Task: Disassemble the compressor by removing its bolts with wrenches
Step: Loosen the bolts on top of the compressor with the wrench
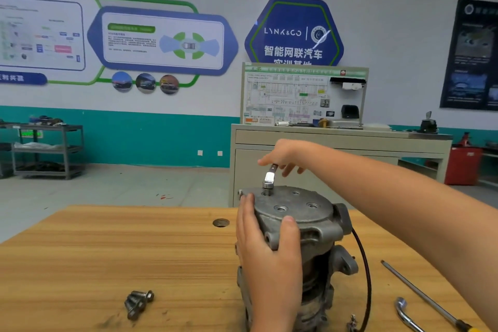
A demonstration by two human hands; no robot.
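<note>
A grey metal compressor (304, 224) stands upright on the wooden table (121, 250). My left hand (266, 248) grips its top cover from the near side, thumb on the rim. My right hand (285, 155) pinches the handle of a small shiny wrench (269, 178) whose socket sits on a bolt at the far left of the top face. Three empty bolt holes show in the cover. Removed bolts (138, 303) lie in a small pile on the table at the front left.
A long screwdriver (423, 296) and a bent chrome wrench (404, 312) lie on the table at the right. A black cable (365, 269) hangs off the compressor. The table has a round hole (221, 222). Behind stand a beige bench and a metal shelf cart.
</note>
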